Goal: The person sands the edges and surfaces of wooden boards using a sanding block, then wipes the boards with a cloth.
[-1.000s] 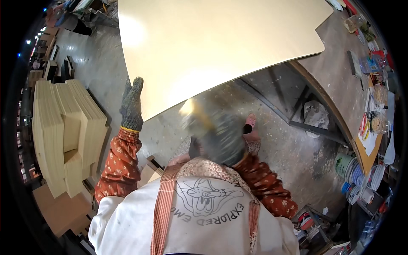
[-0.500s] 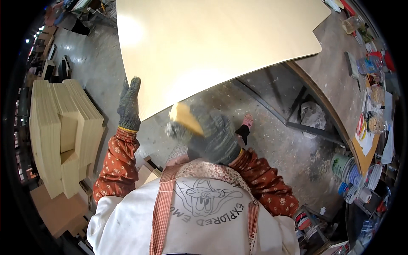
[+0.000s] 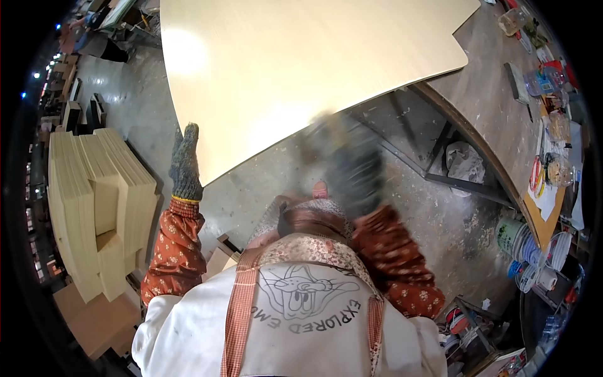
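Note:
A large pale wooden board (image 3: pixel 301 56) with a notched right end reaches across the bench top. My left hand (image 3: pixel 186 164), in a dark grey knitted glove, grips its near left corner, fingers along the edge. My right hand (image 3: pixel 358 166), gloved the same way, is smeared by motion beside the board's near edge. A yellowish block-like piece (image 3: pixel 340 133) shows blurred in its fingers; its exact kind I cannot make out. Whether it touches the edge is unclear.
At the left stand stacked pale panels (image 3: pixel 103 207), with a brown cardboard-like sheet (image 3: pixel 100 317) below. The brown workbench (image 3: pixel 483 94) curves down the right, carrying jars and small tools. Under it are a metal frame (image 3: pixel 468 187) and a plastic bag (image 3: pixel 465 161). Tape rolls (image 3: pixel 531 276) hang lower right.
My right hand has moved away from me and to the right along the board's near edge, with the yellowish piece. My left hand keeps its hold on the corner. The view has shifted slightly.

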A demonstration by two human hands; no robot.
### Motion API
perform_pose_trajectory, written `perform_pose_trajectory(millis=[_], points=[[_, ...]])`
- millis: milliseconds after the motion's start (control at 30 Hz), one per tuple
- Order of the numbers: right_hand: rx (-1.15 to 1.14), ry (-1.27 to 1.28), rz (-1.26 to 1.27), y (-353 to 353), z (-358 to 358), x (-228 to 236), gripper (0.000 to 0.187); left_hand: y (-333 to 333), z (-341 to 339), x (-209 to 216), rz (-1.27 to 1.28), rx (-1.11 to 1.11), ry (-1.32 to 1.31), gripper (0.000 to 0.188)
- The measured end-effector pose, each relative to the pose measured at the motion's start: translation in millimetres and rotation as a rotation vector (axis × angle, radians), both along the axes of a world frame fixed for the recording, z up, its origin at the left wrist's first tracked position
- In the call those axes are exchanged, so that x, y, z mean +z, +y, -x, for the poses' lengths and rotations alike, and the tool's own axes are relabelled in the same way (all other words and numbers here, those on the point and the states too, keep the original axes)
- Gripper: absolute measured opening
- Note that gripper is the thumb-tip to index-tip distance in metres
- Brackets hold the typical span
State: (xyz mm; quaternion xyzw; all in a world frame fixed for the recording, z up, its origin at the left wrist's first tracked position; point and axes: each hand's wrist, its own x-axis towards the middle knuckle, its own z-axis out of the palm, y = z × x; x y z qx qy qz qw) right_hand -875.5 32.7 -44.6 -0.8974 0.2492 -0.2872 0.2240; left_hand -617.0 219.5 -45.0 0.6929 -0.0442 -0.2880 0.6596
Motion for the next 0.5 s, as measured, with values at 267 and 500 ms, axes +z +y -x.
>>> perform_pose_trajectory(millis=[267, 500], points=[[0.095, -0.340, 0.189, 24.4, -9.8, -8.2, 0.063, 10.4, -12.0, -21.7, 0.014, -0.041, -0.174, 0.038], [0.040, 0.083, 0.272, -47.3, 11.8, 14.3, 0.047, 20.1, -23.7, -33.7, 0.001, -0.069, -0.271, 0.036]])
